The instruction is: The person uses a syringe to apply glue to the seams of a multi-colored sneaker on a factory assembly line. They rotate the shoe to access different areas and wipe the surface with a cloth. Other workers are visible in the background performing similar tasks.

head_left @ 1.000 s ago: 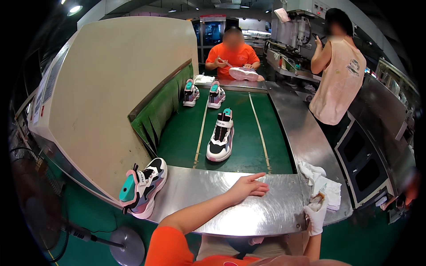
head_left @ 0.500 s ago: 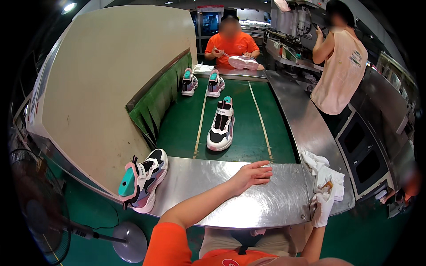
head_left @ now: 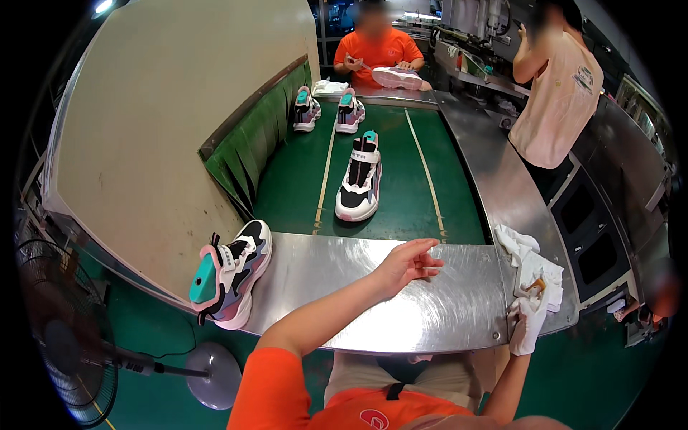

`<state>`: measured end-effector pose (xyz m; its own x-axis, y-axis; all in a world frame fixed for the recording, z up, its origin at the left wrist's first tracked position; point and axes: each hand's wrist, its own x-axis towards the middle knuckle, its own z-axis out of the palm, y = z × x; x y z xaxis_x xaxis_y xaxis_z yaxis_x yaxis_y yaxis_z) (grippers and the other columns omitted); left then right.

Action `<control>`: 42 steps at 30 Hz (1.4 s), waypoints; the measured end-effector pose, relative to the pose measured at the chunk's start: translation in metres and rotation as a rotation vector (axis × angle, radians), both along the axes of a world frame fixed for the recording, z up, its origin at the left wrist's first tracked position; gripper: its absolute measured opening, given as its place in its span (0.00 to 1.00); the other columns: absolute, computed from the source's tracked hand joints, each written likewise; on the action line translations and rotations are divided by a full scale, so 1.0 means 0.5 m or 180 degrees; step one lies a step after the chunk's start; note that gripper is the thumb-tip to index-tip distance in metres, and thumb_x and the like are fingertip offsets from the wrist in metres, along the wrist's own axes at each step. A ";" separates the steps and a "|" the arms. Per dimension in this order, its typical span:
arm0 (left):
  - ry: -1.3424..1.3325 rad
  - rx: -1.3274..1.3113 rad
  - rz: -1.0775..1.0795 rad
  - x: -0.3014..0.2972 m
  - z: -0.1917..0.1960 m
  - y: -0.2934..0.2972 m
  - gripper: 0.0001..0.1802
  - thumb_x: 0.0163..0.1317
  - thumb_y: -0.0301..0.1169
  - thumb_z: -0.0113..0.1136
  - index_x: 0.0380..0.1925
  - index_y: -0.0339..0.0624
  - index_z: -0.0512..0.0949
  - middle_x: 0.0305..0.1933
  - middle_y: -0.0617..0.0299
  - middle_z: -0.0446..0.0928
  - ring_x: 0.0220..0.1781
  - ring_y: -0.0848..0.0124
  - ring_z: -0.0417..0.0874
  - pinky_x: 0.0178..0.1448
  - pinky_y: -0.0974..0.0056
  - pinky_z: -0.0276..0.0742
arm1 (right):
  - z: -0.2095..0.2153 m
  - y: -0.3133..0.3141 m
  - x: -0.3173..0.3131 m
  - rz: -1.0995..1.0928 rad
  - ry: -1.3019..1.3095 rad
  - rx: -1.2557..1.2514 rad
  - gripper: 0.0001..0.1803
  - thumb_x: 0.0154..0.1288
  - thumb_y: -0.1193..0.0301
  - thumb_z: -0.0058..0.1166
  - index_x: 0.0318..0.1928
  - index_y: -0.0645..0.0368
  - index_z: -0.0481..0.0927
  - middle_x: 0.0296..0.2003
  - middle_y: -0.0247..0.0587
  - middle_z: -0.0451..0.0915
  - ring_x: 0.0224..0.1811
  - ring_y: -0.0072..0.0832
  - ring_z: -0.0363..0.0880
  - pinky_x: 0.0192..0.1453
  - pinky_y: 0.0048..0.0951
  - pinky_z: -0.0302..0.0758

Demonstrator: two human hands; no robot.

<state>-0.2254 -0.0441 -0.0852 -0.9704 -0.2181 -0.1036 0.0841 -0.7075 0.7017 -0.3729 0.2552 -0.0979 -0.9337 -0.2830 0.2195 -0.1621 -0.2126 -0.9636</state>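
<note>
Strap sneakers (head_left: 358, 179), 1 on steel ledge (head_left: 459, 287) (L end), 3 on green conveyor belt (head_left: 401, 186), none in wearer's hands, % done unclear; L hand (head_left: 410, 268) bare, empty, fingers loose; R gloved hand (head_left: 529, 321) at white rag (head_left: 550, 276), grip can't tell.

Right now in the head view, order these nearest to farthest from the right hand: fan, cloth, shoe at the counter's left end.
1. Cloth: at the right hand.
2. Shoe: left end of counter.
3. Fan: at far left.
</note>
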 end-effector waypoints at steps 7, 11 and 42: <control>-0.0104 -0.0126 0.0000 -0.010 0.002 0.005 0.18 0.68 0.39 0.58 0.52 0.41 0.74 0.37 0.58 0.79 0.47 0.66 0.82 0.53 0.60 0.78 | -0.009 0.012 -0.017 0.0109 0.0083 0.0031 0.41 0.61 0.76 0.50 0.74 0.55 0.50 0.27 0.34 0.75 0.22 0.17 0.70 0.22 0.16 0.64; -0.0128 -0.0174 -0.0035 -0.006 0.002 0.000 0.17 0.68 0.38 0.57 0.52 0.40 0.74 0.38 0.57 0.79 0.45 0.67 0.82 0.53 0.61 0.78 | 0.000 0.004 -0.003 0.0048 -0.0105 -0.0116 0.43 0.55 0.81 0.50 0.73 0.55 0.54 0.42 0.42 0.74 0.23 0.18 0.73 0.22 0.16 0.68; -0.0101 -0.0196 -0.0012 -0.008 -0.010 -0.001 0.17 0.69 0.33 0.55 0.54 0.36 0.73 0.39 0.53 0.80 0.48 0.64 0.82 0.55 0.59 0.79 | 0.026 -0.010 0.020 -0.0125 -0.0275 0.0005 0.44 0.53 0.81 0.53 0.73 0.56 0.55 0.32 0.34 0.76 0.25 0.18 0.73 0.22 0.16 0.69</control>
